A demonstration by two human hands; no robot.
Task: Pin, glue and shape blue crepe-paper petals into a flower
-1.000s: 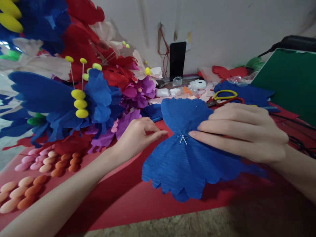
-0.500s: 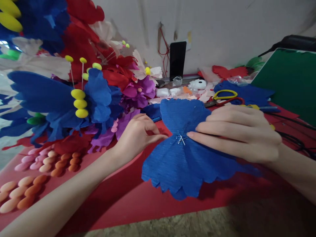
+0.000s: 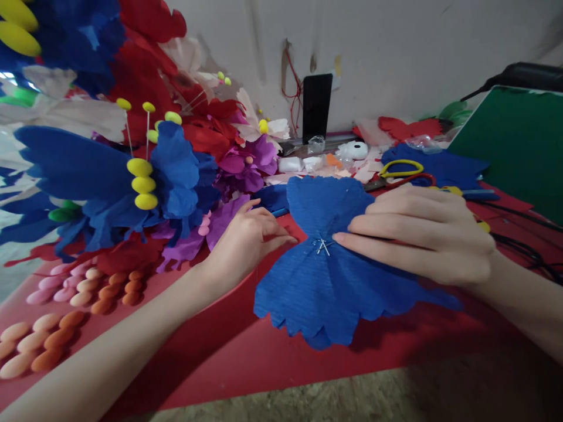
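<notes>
A blue crepe-paper butterfly (image 3: 308, 299) with scalloped wing edges is held up over the red tabletop. White crossed stitches or wires (image 3: 324, 247) and a shiny patch mark its gathered middle. My right hand (image 3: 422, 234) grips its right wing, the fingers lying over the paper and one fingertip beside the stitches. Part of that wing is hidden by the hand. Just left of the gathered middle, my left hand (image 3: 250, 237) is closed in a pinch, thumb and forefinger together. Whatever the pinch holds is too small to make out.
Finished paper butterflies (image 3: 79, 158) crowd the left side. Below them lie orange and pink oval pieces (image 3: 57, 340). Yellow-and-red-handled scissors (image 3: 402, 170) rest behind my right hand. A phone (image 3: 316, 108) leans on the wall; a green board (image 3: 519, 146) stands at right.
The butterfly's lower edge has risen slightly, and my right hand has shifted a little left. My left hand stays pinched near the middle, with one finger lifted slightly higher.
</notes>
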